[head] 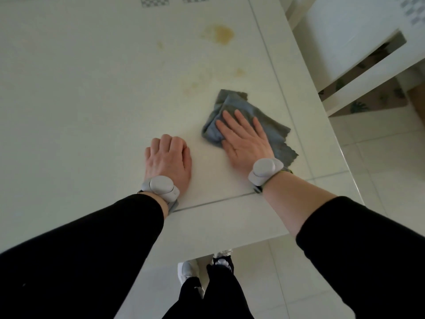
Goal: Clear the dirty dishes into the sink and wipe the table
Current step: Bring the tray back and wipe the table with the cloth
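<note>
A crumpled grey-blue cloth [271,125] lies on the white table [92,100] near its right edge. My right hand [243,139] lies flat on the cloth with straight fingers, pressing it to the tabletop. Left of it, my left hand [169,161] rests on the bare table with its fingers curled under, holding nothing. Yellowish stains [220,34] mark the tabletop beyond the cloth, and fainter smears [200,85] lie between them and the cloth. No dishes are in view.
A white chair [358,72] stands past the table's right edge, above a leaf-patterned mat [368,97]. Pale floor tiles [372,155] run along the right side and below the table's near edge, where my feet show.
</note>
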Demonstrator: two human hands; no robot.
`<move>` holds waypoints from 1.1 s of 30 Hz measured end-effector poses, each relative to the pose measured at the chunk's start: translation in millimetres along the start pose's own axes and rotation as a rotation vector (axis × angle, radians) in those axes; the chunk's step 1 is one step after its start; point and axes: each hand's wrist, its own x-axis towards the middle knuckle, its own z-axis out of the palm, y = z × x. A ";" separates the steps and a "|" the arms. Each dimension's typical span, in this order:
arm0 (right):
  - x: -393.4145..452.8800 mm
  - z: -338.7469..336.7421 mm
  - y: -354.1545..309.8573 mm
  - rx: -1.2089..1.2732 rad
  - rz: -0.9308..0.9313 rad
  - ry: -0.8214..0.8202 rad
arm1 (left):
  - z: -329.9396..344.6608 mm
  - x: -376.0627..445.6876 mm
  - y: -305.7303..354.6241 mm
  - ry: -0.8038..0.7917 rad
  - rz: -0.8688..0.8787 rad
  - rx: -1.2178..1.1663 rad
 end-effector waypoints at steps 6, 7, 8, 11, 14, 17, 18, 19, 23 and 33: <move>-20.6 -1.3 52.4 0.035 0.285 0.022 | 2.2 0.9 -0.5 -0.011 -0.002 -0.017; -26.7 -0.8 54.6 0.040 0.334 0.036 | 2.1 0.5 -0.5 -0.009 -0.004 -0.014; -32.5 -0.2 54.2 0.044 0.382 0.052 | 2.2 0.6 -0.1 -0.005 -0.006 -0.008; -47.8 1.4 42.6 0.061 0.475 0.061 | 2.3 0.9 2.7 0.008 -0.005 0.001; -59.1 2.2 18.3 0.052 0.473 0.043 | 1.3 0.8 1.9 0.019 0.002 -0.013; -67.1 3.6 -7.4 0.046 0.379 0.039 | 2.3 0.7 1.9 0.026 0.016 -0.022; -67.2 3.4 -15.7 0.038 0.331 0.032 | 1.9 1.0 1.7 0.034 0.022 -0.021; -68.4 4.0 -21.5 0.034 0.286 0.026 | 2.8 0.5 2.9 0.041 0.030 -0.022; -55.2 0.3 -36.8 0.016 0.127 -0.021 | 0.2 1.3 3.2 0.078 0.007 -0.057; 49.6 -11.5 -58.4 -0.055 -0.307 -0.158 | -12.0 14.1 -3.4 0.077 -0.173 -0.370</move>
